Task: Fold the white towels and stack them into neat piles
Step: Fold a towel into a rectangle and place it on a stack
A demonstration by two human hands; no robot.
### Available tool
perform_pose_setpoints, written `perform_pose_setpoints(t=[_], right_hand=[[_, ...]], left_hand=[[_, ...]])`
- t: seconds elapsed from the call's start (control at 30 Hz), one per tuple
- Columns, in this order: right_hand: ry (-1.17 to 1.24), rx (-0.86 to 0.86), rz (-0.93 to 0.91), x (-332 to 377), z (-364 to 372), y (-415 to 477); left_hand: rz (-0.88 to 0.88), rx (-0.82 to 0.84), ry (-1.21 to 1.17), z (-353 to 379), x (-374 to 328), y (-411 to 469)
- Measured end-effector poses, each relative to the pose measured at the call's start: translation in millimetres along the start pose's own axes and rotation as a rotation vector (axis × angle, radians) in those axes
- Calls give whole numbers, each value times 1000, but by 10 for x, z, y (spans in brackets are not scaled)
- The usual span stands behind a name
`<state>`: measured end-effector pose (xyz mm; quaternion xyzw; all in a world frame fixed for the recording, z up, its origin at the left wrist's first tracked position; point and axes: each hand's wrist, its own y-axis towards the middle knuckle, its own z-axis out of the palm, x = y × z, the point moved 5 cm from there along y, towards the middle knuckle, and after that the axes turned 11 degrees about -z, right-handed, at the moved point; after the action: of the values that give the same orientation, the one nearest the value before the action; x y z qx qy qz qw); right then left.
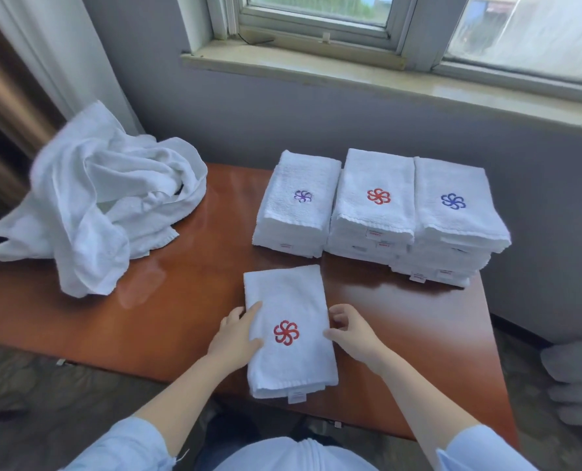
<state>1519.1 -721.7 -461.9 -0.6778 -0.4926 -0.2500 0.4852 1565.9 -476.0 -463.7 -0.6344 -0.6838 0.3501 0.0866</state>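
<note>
A folded white towel with a red pinwheel logo (291, 312) lies near the front edge of the brown table (187, 283). My left hand (236, 334) holds its left edge, fingers on top and thumb curled over the cloth. My right hand (349, 329) sits at its right edge with curled fingers touching the side. Behind it stand three stacks of folded towels: one with a purple logo (298, 202), one with a red logo (376, 198) and one with a blue logo (456, 205). A heap of unfolded white towels (102, 198) lies at the table's left rear.
A grey wall and window sill (350, 73) run behind the table. Curtains (17, 79) hang at the left. More white folded cloth (575, 382) shows at the right edge, off the table. Bare tabletop lies between the heap and the stacks.
</note>
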Motion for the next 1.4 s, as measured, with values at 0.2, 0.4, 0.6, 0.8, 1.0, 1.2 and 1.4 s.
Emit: perform_pose_setpoints(t=[0.2, 0.4, 0.6, 0.8, 1.0, 1.2, 1.4], right_hand=[[239, 101, 60, 37, 224, -49], [286, 153, 23, -30, 261, -91], [299, 235, 34, 38, 221, -77], [284, 269, 33, 48, 186, -105], [193, 288, -70, 99, 195, -127], [227, 251, -179, 319, 134, -118], [288, 214, -326, 819, -55, -71]], left_hand=[[-103, 246, -386, 176, 18, -98], [-103, 376, -586, 163, 196, -136], [-132, 421, -681, 127, 286, -173], [-105, 462, -663, 37, 313, -186], [-19, 427, -583, -25, 284, -210], [107, 311, -553, -278, 267, -304], [210, 226, -549, -854, 173, -420]])
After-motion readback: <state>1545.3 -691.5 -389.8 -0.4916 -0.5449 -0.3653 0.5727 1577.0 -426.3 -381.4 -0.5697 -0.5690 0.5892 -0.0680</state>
